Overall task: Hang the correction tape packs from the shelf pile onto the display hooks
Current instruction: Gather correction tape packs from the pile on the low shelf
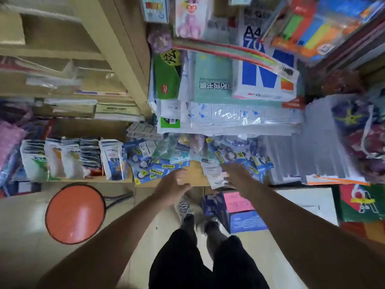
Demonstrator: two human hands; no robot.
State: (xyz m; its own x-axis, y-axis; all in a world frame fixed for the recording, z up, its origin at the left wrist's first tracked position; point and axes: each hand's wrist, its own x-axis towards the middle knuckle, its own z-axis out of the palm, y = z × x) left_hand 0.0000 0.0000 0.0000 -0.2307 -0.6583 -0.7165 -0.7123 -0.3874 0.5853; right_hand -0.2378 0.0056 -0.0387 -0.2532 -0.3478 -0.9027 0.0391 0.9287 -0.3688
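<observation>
Shelf (195, 170): packs (158, 170) beyond left hand (173, 189).

The light is soft and even, with a pale glare on the orange stool (75, 213). The whole picture is blurred, and the wide lens bends the shelf edges strongly.

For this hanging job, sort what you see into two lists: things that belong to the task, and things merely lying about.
Belonging to the job:
- pile of correction tape packs on the shelf
- left hand, near the shelf edge
- right hand, reaching onto the packs

Just lying about:
- orange stool
- A4 paper ream
- white pouches
- blue box on the floor
</observation>
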